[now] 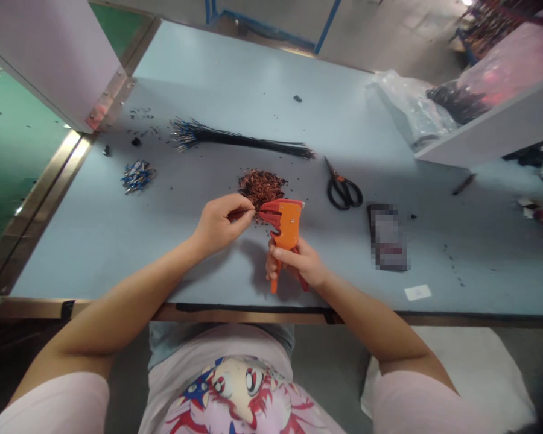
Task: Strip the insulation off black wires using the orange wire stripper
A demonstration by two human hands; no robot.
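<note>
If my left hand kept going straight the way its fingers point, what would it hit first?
Probably the orange wire stripper, whose jaws sit right at the left hand's fingertips. The reddish pile of wire scraps lies just beyond; depth is unclear.

I see black scissors [343, 188] on the table [235, 72]. Left of scissors: long black wire bundle [244, 140]. Far left of scissors: small blue terminal heap [137, 175]. Beyond scissors, to the right: clear plastic bag [407, 105]. Nearer than scissors, to the right: white label [418, 292].
</note>
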